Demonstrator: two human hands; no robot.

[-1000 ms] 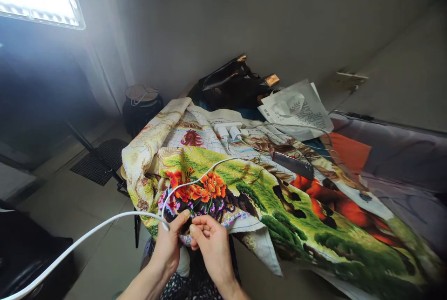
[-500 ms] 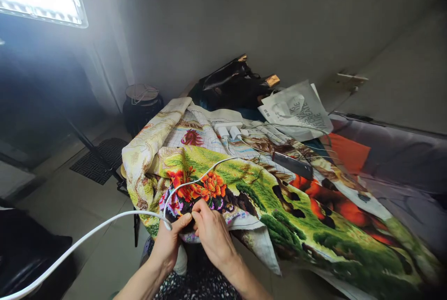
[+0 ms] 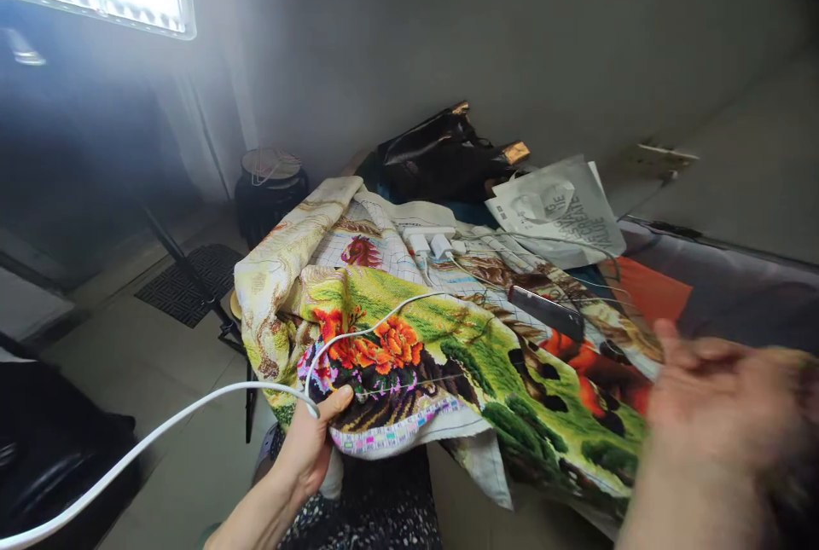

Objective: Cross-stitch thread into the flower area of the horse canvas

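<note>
A large cross-stitch canvas (image 3: 486,354) with orange flowers, green hills and red-brown horses is spread across the table. My left hand (image 3: 310,448) grips its near edge below the flowers, thumb on top. My right hand (image 3: 710,413) is raised far to the right, blurred, fingers closed as if pinching something. A thin thread (image 3: 409,385) runs taut from the stitched area by my left thumb towards it. A needle cannot be made out. A white cable (image 3: 159,431) crosses over my left hand and the canvas.
A dark phone (image 3: 547,311) lies on the canvas, with white chargers (image 3: 428,241) behind it. A black bag (image 3: 441,153) and a printed white sheet (image 3: 563,209) sit at the back. A dark pot (image 3: 269,188) and a black stand leg (image 3: 185,264) are on the floor at left.
My right hand left the stitching spot beside my left thumb and swept far out to the right, drawing a thread taut. My left hand kept its grip on the canvas edge.
</note>
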